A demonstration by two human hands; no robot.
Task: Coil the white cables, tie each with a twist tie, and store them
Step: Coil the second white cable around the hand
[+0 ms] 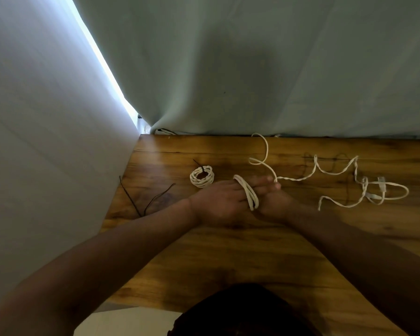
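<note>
From where I stand, the person leans over the near edge of the wooden table (228, 263), both forearms reaching in to meet near its middle. The left hand (218, 202) is held out flat, fingers straight and pointing right. A few turns of the white cable (249, 194) are wound round those fingers, crossing them from near to far. The right hand (274, 202) sits close against it, fingers curled and, as best I can tell, pinching the cable just past the left fingertips (the blur there leaves me unsure of the exact hold). By my reckoning the job is about halfway. This second coil is barely begun, and most of the cable lies slack on the table to the right. Its long run stretches sideways in kinks, roughly along the far edge, with a pale plug (381, 184) at the right-hand end and one loop straying toward the curtain (252, 69). Left of the hands lie two dark twist ties (131, 197), unused. A little farther back rests a finished coil (202, 177), flat with its opening facing up, bound by a dark tie whose tail pokes toward the far left. Nothing shows where the coils will be stored, so tying this one and putting both away remain.
</note>
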